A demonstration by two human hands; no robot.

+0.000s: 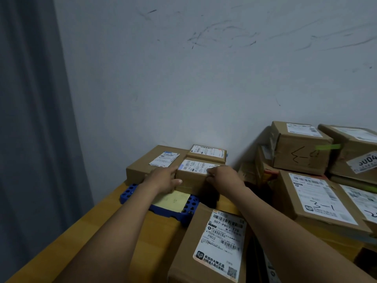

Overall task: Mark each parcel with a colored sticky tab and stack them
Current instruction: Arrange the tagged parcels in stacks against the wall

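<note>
Holding a small parcel [195, 176] from both sides at the far end of the table [98, 225], by the wall. Left hand [163, 178]: thumb on the front face, index along the top left edge, clasped round that corner; other fingers hidden. Right hand [224, 176]: fingers curled onto the top right edge, gripping there; can't tell whether they also pinch a tab.

Parcel sits between a big box [146, 164] on its left and a flat box [206, 153] just behind it. Bluish patch on the label's left end, maybe a tab, too blurred to call. Yellow pad [173, 201] lies on a blue rack [130, 193] just in front of the parcel, below the left wrist. Near parcel [214, 242], closest to the viewer, shows no tab. Right stack [302, 158] shows a green tab [328, 147].

Step, my read: squaring or setting this parcel into the pile, marking done or about to be. Next move probably calls for letting go with both hands, getting a tab, marking the near parcel, then lifting it over the rack without dragging the pad.
</note>
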